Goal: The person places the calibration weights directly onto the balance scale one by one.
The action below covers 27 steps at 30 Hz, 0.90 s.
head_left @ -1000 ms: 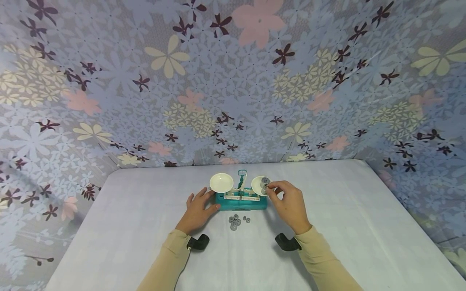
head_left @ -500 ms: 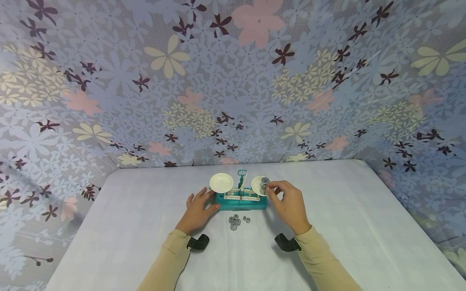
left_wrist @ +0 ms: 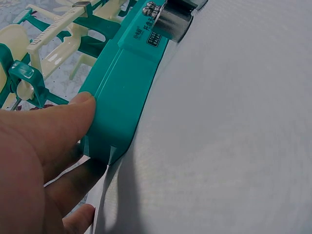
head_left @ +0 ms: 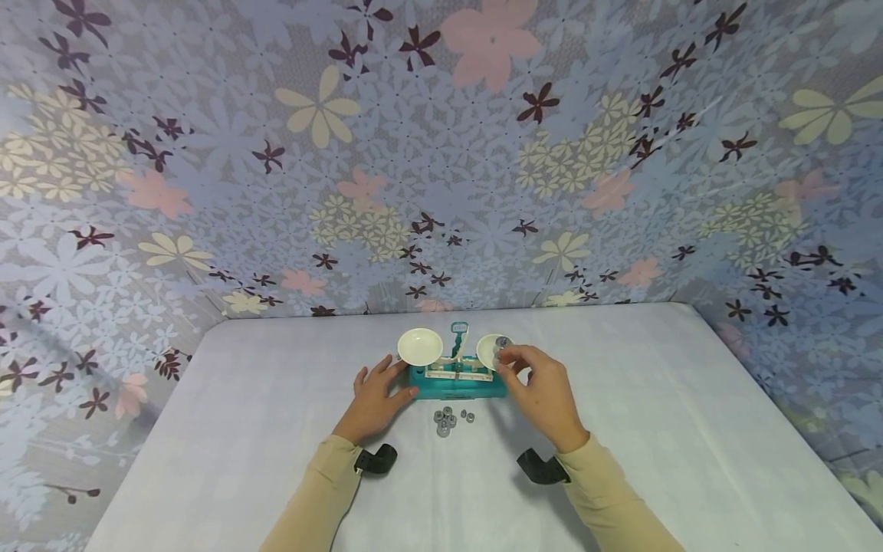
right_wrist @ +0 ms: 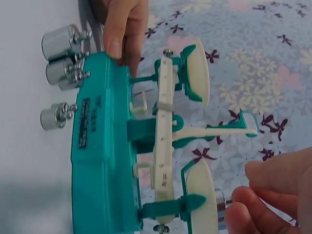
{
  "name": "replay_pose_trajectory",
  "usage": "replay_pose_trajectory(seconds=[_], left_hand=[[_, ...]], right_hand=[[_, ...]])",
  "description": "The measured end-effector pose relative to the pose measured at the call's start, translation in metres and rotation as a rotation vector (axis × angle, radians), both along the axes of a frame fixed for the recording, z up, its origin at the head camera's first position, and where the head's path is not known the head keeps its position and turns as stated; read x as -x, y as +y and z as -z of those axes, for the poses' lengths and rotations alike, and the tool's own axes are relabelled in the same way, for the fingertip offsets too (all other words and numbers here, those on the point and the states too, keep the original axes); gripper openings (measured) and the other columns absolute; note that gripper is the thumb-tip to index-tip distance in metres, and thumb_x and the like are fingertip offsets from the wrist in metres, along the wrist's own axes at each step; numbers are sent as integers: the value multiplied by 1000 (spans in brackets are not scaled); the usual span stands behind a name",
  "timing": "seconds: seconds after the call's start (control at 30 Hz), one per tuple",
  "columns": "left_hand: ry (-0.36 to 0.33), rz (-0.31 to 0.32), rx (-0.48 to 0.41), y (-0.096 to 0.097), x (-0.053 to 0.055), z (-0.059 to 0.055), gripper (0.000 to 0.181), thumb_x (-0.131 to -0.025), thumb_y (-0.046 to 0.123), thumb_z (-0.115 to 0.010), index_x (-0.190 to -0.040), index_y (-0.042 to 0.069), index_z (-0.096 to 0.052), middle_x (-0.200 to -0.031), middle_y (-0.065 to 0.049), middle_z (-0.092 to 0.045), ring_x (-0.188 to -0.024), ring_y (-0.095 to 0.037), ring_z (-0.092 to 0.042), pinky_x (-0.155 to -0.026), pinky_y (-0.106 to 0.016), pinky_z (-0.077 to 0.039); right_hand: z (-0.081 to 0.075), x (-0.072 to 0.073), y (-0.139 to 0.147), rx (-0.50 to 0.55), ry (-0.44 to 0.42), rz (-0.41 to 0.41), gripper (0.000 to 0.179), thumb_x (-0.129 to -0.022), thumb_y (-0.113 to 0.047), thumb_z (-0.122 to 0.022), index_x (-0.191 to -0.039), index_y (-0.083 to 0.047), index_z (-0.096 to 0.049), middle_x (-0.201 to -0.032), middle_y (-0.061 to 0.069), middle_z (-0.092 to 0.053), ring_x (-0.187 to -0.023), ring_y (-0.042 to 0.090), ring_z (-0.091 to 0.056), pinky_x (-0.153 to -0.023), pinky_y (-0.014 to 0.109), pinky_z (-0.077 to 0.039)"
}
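Note:
A green two-pan balance scale (head_left: 457, 388) stands on the table. My left hand (head_left: 373, 406) grips the left end of its base, thumb on top and fingers round the end, as the left wrist view shows. The left white pan (head_left: 420, 347) holds nothing. On the right pan (head_left: 486, 351) stand metal weights (head_left: 503, 342), partly hidden by my right hand (head_left: 545, 391). The fingers of that hand are bent, with fingertips right at a weight (right_wrist: 220, 199) on the pan in the right wrist view. Whether they pinch its knob I cannot tell.
Several loose metal weights (head_left: 444, 422) stand in front of the scale, with two small ones (head_left: 467, 415) to their right. A white cloth covers the table (head_left: 276, 383). Behind it rises a flower-patterned backdrop (head_left: 441, 192).
My right hand has shifted slightly left over the right pan, its fingertips now covering more of the nearer weight. The left hand and the scale have stayed in place.

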<state>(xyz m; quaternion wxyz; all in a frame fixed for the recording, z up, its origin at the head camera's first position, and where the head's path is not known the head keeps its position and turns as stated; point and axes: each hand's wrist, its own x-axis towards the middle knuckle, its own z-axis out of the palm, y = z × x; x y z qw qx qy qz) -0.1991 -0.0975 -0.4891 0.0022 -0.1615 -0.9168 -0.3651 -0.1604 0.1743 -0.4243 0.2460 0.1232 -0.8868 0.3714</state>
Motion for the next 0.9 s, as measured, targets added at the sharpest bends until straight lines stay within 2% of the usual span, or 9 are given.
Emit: replay_pose_trajectory(seconds=[0.33,0.73,0.9], left_hand=[[-8,-3,11,0,1,0,58,-89,39,-59,-137,10,-46,-141,-8,-44,-138,-28,-23,-108,-57,1],[0,-1,20,0,1,1,58,-89,38,-59,-137,9,-45,-141,-9,-44,-138,-29,-23,-108,-56,0],[5,-2,29,0,1,1,57,-89,38,-58,-137,9,-45,-140,-8,-44,-138,-29,-23,-108,-57,0]], right_hand=[[-1,-5,-6,38,-6,-60,15,-82,-14,-71,-96,-13,-68,-90,-7,-65,-72,5,-57,-53,23,-42],[0,-9,-11,80,-64,-110,15,-82,-13,-71,-97,-13,-68,-86,-11,-64,-72,5,-56,-53,22,-42],[2,-9,-12,94,-101,-129,14,-83,-15,-70,-97,-18,-67,-83,-14,-63,-72,4,-56,-54,22,-42]])
